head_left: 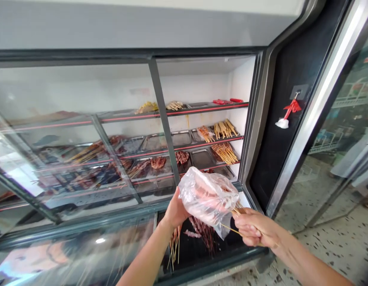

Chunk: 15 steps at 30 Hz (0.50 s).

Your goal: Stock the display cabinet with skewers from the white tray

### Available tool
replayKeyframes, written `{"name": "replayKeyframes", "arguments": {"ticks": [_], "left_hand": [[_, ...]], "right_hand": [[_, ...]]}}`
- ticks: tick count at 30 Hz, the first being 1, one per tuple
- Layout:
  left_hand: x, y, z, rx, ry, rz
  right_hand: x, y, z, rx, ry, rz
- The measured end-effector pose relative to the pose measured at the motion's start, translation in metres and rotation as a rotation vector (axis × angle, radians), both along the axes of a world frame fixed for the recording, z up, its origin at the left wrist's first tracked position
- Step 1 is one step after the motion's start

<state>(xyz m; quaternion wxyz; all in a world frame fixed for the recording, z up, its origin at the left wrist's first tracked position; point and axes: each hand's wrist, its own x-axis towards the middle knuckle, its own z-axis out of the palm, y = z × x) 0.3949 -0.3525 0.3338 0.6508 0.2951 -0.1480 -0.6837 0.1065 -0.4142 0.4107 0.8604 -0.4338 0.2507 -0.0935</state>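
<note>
Chiller case (253, 131) behind — left grip (175, 210), right grip (253, 229) clamped on skewer bag (208, 196) between.

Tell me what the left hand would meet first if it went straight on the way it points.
The plastic bag of skewers: the left hand points up and right and holds its side. Beyond the bag, the line probably runs toward the metal trays behind, though depth is hard to judge.
</note>
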Motion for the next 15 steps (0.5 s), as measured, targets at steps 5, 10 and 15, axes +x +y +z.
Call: {"name": "replayKeyframes", "arguments": {"ticks": [5, 10, 15], "left_hand": [[0.014, -0.04, 0.053, -0.125, -0.095, 0.003], [0.04, -0.087, 0.141, -0.269, -0.375, -0.03], [0.059, -0.138, 0.241, -0.432, -0.611, -0.025]], "right_hand": [[-0.005, -0.034, 0.065, -0.019, 0.024, 0.031], [0.005, -0.054, 0.132, -0.049, 0.077, -0.106], [0.007, -0.075, 0.186, -0.155, 0.048, -0.247]]}}
